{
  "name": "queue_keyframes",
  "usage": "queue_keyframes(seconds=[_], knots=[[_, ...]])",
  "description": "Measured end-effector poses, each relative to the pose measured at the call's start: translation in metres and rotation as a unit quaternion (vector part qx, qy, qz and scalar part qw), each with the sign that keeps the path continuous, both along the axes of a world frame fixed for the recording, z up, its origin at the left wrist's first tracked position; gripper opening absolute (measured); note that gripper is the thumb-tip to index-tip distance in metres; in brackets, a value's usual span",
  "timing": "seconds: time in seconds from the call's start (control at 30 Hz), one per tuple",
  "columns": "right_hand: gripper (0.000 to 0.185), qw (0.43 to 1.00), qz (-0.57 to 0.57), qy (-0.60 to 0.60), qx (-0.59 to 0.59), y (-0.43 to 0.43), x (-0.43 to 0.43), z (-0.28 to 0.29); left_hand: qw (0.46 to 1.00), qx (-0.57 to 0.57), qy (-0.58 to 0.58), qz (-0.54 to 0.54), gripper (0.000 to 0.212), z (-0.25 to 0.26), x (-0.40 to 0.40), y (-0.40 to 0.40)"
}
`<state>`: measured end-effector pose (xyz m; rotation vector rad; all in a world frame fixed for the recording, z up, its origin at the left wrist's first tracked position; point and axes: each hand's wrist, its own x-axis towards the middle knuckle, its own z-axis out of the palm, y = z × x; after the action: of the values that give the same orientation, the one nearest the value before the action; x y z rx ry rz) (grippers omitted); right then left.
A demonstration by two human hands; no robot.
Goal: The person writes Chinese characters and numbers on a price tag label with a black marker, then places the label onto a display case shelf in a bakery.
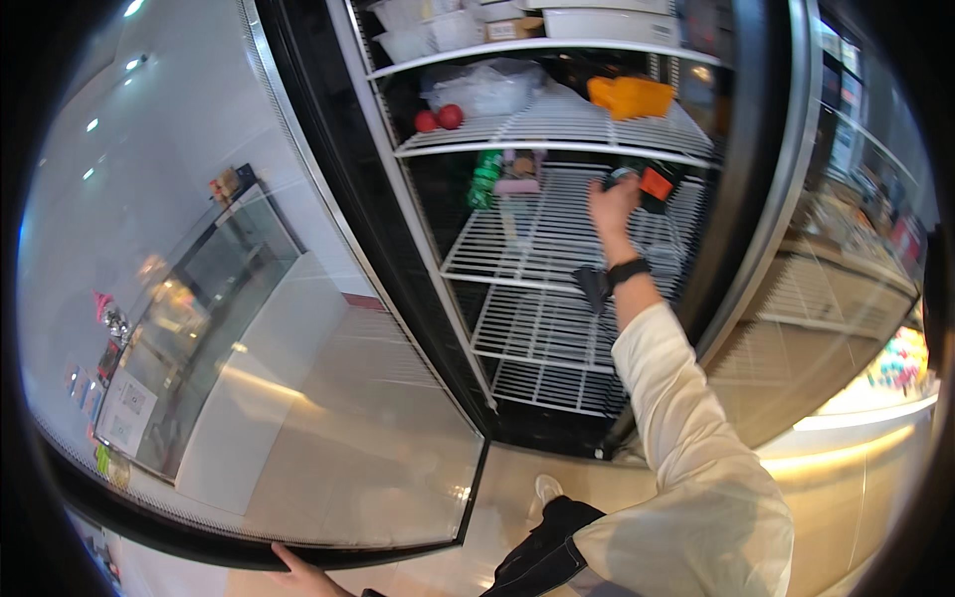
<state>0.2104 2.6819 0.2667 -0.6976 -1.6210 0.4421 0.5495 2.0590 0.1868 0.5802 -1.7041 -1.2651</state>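
Note:
My right hand (pixel 613 205), with a black band at the wrist, reaches into an upright display refrigerator over a white wire shelf (pixel 567 224). Its fingers are around a dark object (pixel 621 176) that they partly cover. A dark package with an orange label (pixel 656 183) is just right of the fingers. At the lower left, my left hand (pixel 298 573) is at the black frame of the open glass door (pixel 358 558); its grip is partly hidden. On the same shelf, left of my right hand, are a green bottle (pixel 486 179) and a pink package (pixel 518 183).
The shelf above holds two red round fruits (pixel 449 116), a clear plastic bag (pixel 485 86) and an orange bag (pixel 630 97). White containers (pixel 608 26) fill the top shelf. A glass display counter (pixel 201 283) shows through the door; another lit counter (pixel 858 425) stands at right.

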Motion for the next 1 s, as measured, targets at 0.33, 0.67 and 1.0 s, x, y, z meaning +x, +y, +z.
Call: queue_keyframes(seconds=[0.33, 0.67, 1.0], knots=[[0.059, 0.961, 0.015, -0.228, -0.159, 0.154, -0.066, -0.050, 0.978, -0.102, -0.042, 0.178, 0.052, 0.034, -0.070, 0.013], [0.060, 0.962, 0.041, -0.255, -0.083, 0.091, -0.120, -0.044, 0.978, -0.138, -0.095, 0.123, 0.053, 0.022, -0.157, 0.025], [0.061, 0.949, 0.047, -0.301, -0.083, 0.052, -0.150, -0.043, 0.981, -0.139, -0.095, 0.101, 0.054, 0.023, -0.182, 0.014]])
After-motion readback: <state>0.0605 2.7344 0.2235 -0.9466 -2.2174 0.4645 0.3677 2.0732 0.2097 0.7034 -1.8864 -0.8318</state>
